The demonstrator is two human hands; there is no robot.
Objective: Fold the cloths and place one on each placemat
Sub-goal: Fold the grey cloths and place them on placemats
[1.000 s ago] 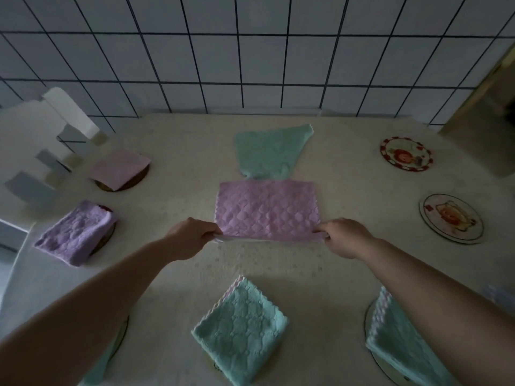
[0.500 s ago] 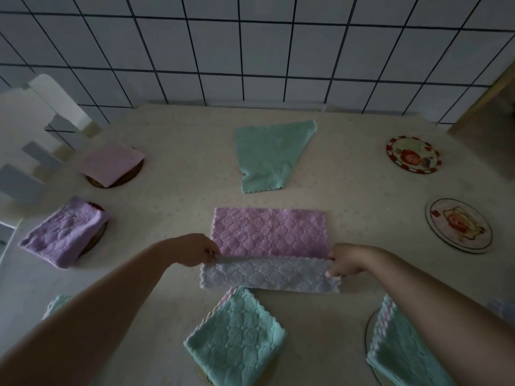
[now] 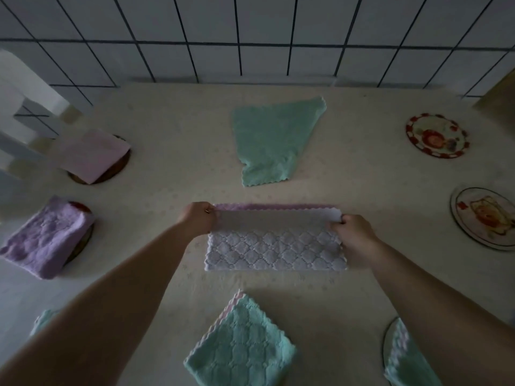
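Quilted microfibre, pink on one face and white on the other: the cloth [image 3: 274,246] lies at the middle of the tabletop [image 3: 178,112], folded to a long strip, its near edge flat and its far layer lifted. It looks light, soft and limp, so it should sag wherever it is unsupported and keep no crease unless pressed flat; the grippy pile probably will not slide much on the table covering. Corners are the sensible hold, since that keeps the scalloped edges aligned.

Both forearms reach forward from the near edge. The left hand [image 3: 196,220] pinches the strip's far left corner, fingers curled, knuckles up. The right hand [image 3: 354,232] grips the far right corner the same way, thumb on top of the white layer.

An unfolded green cloth [image 3: 274,140] lies toward the far edge. Two bare round placemats [image 3: 437,135] sit near the right edge; those along the left and near edges already carry folded cloths
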